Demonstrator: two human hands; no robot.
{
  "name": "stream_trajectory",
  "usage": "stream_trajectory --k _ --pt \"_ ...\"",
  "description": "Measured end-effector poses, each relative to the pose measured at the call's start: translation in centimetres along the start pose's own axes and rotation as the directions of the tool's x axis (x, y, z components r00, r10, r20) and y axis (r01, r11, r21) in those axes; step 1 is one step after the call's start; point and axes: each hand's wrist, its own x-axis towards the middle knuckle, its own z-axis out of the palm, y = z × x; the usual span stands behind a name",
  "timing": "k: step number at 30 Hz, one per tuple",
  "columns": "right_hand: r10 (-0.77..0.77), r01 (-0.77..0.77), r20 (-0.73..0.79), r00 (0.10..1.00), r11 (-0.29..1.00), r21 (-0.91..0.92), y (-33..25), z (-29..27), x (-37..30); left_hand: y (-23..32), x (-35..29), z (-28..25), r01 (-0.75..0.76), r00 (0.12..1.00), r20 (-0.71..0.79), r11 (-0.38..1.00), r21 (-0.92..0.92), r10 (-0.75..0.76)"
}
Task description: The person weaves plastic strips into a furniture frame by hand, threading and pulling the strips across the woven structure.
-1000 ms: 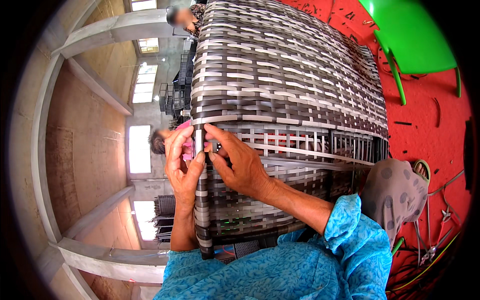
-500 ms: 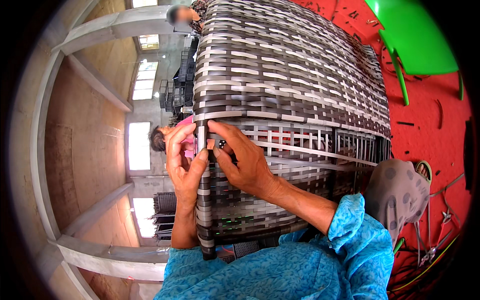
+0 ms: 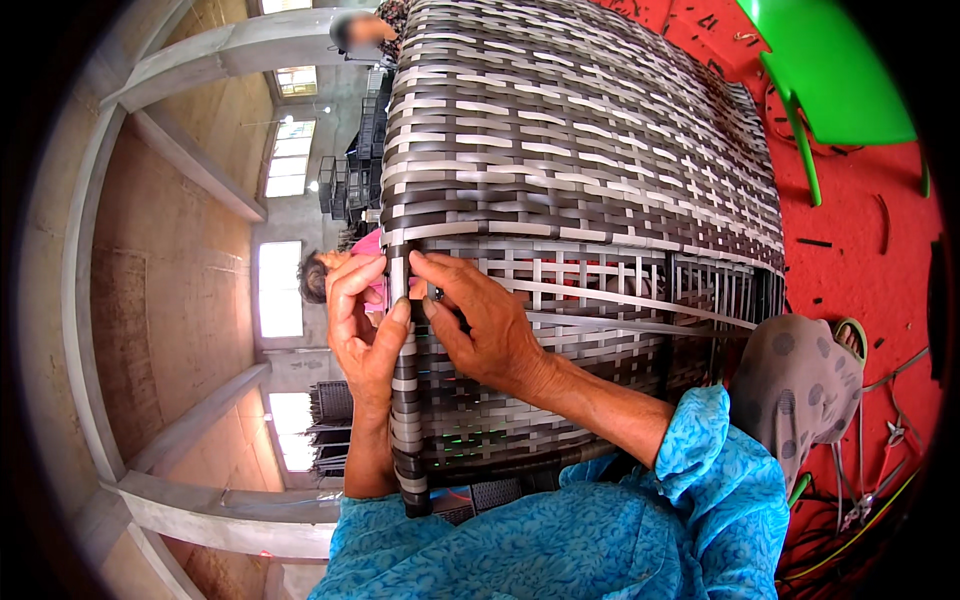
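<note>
A large piece of wicker furniture (image 3: 580, 130), woven from flat grey, white and dark strips, fills the middle. Along its left side runs a frame edge (image 3: 406, 400) wrapped in strips, with a light grey strip (image 3: 397, 275) lying lengthwise on it. My left hand (image 3: 362, 320) curls around the outer side of this edge, its thumb pressed on it. From the inner side my right hand (image 3: 490, 325) holds the same spot, index finger above and thumb below. Its other fingers are curled in and partly hidden. Long loose strips (image 3: 600, 297) stretch from behind my right hand toward my knee.
A green plastic chair (image 3: 840, 75) stands at the upper right on a red floor (image 3: 830, 270) strewn with strip scraps. Pliers (image 3: 890, 440) lie at the lower right, near loose strips. Two people are beyond the furniture, one in a pink top (image 3: 370, 245).
The view and furniture have shifted slightly. Both hands stay at the same spot on the edge, and the right fingers have moved a little.
</note>
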Motion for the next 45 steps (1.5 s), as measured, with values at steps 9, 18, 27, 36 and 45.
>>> stream_trajectory --k 9,18,27,36,45 --pt "0.016 -0.015 0.022 1.000 0.999 -0.031 0.07 -0.13 0.09 0.15 0.03 -0.01 0.051 0.999 -0.006 0.998 0.023 -0.051" --pt "0.002 -0.002 -0.016 1.000 1.000 0.006 -0.08 -0.15 0.02 0.56 0.07 0.29 0.034 0.999 0.019 0.997 0.072 -0.035" --pt "-0.055 0.054 -0.039 0.998 0.998 -0.022 0.29 0.00 0.20 -0.09 -0.31 0.04 0.084 0.996 -0.036 0.995 -0.048 -0.086" --pt "-0.108 0.105 -0.037 0.993 0.991 -0.078 0.33 -0.01 0.09 0.16 -0.20 -0.05 0.084 0.996 -0.029 0.996 -0.028 -0.085" --pt "-0.087 0.080 -0.129 0.988 0.995 -0.063 0.40 -0.35 0.48 0.28 -0.25 0.35 0.134 0.990 -0.032 0.986 -0.095 -0.138"
